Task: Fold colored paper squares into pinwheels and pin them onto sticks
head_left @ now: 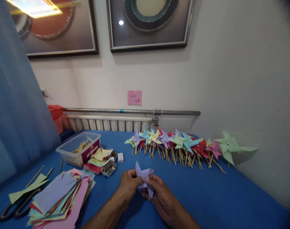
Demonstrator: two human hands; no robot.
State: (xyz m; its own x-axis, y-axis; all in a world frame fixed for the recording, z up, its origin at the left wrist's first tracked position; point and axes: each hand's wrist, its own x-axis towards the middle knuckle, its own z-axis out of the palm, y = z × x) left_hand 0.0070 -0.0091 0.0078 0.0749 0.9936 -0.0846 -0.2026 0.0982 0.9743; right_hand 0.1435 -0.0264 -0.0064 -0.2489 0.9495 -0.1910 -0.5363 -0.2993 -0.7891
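Between my two hands is a purple paper pinwheel [144,173], its blades folded and pointing outward. My left hand [128,184] pinches it from the left side, thumb near its middle. From the right, my right hand [158,190] grips it with the thumb pressed at the centre and fingers curled underneath. Whether a pin or stick is at its centre is hidden by my thumbs. Just beyond my left hand stands a small open box of metal pins [109,168], with a small white box [120,157] beside it.
Finished pinwheels on sticks [178,140] lie in a long row at the back right. At left are a stack of coloured paper [56,190], scissors [23,206], cut paper pieces [99,157] and a clear plastic box [70,143] holding sticks. A blue curtain [16,95] hangs at far left.
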